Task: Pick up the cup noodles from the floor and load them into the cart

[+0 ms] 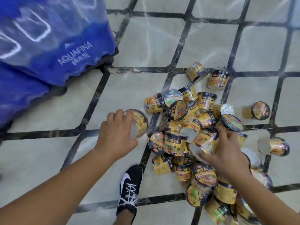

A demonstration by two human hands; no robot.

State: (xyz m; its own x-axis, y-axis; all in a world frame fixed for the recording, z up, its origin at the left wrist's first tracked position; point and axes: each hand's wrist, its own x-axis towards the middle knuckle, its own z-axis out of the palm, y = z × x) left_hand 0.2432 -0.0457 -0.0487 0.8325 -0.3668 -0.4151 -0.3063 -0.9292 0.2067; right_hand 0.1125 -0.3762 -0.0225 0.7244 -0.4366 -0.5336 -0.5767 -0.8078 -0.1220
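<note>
Left hand [116, 135] grips 1 cup [138, 123]; right hand [227, 153] on pile [180, 127].

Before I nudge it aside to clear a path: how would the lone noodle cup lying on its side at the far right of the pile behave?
The lone cup lies on its side on smooth tile, so a nudge would probably roll it, likely in a curve since it looks tapered. Its glossy wrap may feel slippery. It is probably light, like the cup the left hand holds alone.

Shop floor: wrapped Aquafina packs [48, 46], cup noodles [186, 127].
</note>
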